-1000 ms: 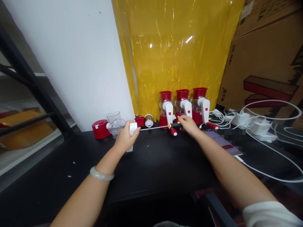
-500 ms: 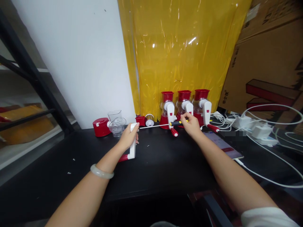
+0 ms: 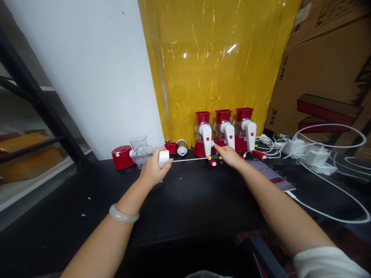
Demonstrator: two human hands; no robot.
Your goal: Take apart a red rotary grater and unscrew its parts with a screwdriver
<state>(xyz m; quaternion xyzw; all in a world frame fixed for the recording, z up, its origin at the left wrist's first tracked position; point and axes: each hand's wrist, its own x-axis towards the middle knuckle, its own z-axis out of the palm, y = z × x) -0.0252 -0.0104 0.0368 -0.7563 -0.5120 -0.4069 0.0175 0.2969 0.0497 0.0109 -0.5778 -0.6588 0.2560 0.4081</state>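
My left hand [image 3: 151, 170] is closed around a white crank handle [image 3: 164, 158], its end facing the right and the rest mostly covered by my fingers. My right hand [image 3: 231, 156] grips the black and yellow handle of a screwdriver [image 3: 213, 157]. The thin shaft runs left to the crank; its tip meets the crank near my left thumb, though the exact contact is too small to see. Behind my left hand are a red base [image 3: 122, 157] and a clear plastic housing [image 3: 139, 148]. A metal grater drum [image 3: 182, 147] lies beside a red part [image 3: 171, 148].
Three red and white rotary graters, the left one [image 3: 206, 135] closest to the screwdriver, stand against the yellow sheeting [image 3: 214, 69]. A phone [image 3: 271, 175], white cables and chargers [image 3: 315, 157] occupy the right side of the black table [image 3: 185, 208]. A cardboard box [image 3: 324, 73] leans behind them.
The crank has turned in my left hand, so its long arm and red knob no longer show below. My right hand has shifted slightly down and left, still on the screwdriver. The view moved a little.
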